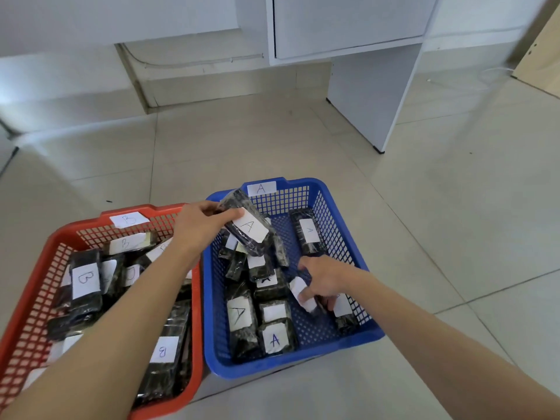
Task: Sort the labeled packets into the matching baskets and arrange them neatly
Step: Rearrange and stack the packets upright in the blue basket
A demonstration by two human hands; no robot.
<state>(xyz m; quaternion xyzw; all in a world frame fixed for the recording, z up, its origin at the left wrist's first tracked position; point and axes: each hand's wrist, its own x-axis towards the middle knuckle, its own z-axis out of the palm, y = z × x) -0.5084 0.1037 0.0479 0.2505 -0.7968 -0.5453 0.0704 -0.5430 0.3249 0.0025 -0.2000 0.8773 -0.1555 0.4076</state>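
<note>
Over the blue basket (303,180), your left hand (201,222) grips an A packet (247,228), fingers and thumb curled round it. The packet is tilted, label up, its long axis running from far left to near right. Inside the basket, your right hand (324,277) curls its fingers round a second packet (303,294) near the right wall. B packets (86,286) lie in the red basket (36,247).
</note>
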